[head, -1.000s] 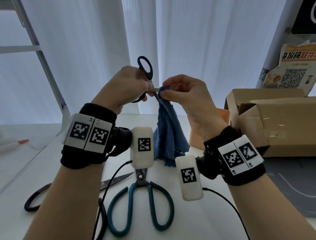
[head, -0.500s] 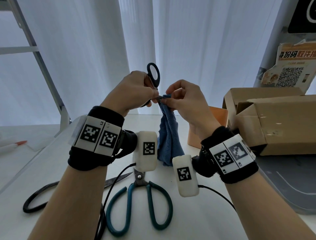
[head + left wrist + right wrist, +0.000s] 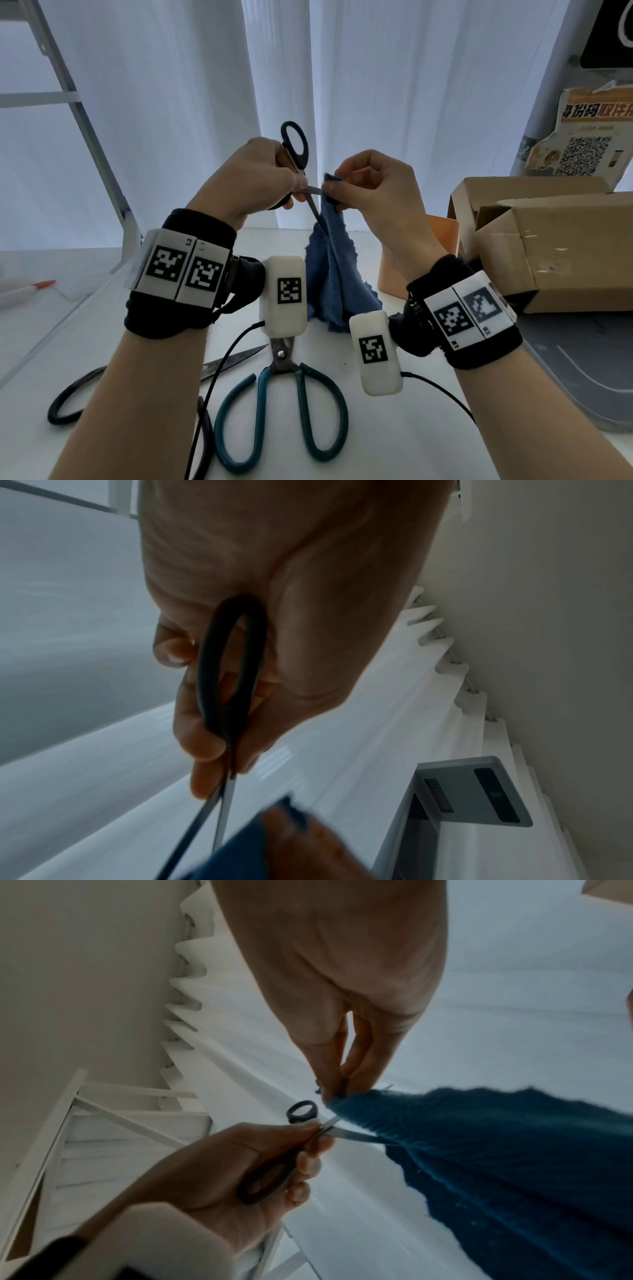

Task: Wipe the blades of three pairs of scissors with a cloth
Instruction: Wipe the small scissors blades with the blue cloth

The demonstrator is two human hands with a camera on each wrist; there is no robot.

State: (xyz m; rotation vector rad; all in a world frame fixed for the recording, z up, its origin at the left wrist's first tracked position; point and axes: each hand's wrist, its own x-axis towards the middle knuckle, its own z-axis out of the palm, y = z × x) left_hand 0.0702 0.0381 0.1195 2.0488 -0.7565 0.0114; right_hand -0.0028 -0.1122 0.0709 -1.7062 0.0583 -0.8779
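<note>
My left hand [image 3: 260,178] grips small black-handled scissors [image 3: 295,145] by the handles, raised above the table, their two blades [image 3: 313,202] spread apart. My right hand [image 3: 370,185] pinches the top of a blue cloth [image 3: 334,274] around the upper blade; the rest of the cloth hangs down to the table. In the right wrist view the scissors [image 3: 270,1175] sit in the left hand [image 3: 219,1172] and the cloth [image 3: 496,1150] covers both blade tips. Teal-handled scissors [image 3: 284,411] and black-handled scissors [image 3: 75,397] lie on the white table [image 3: 394,445].
An open cardboard box [image 3: 548,246] stands at the right, with an orange container [image 3: 424,260] beside it. A grey tray [image 3: 582,370] lies at the right edge. A white metal frame [image 3: 85,113] rises at the left near a pen [image 3: 27,291]. Black cables [image 3: 219,377] trail from my wrists.
The scissor blades have opened apart. My right hand has slid the cloth a little to the right along the upper blade, and both hands sit slightly lower in the view.
</note>
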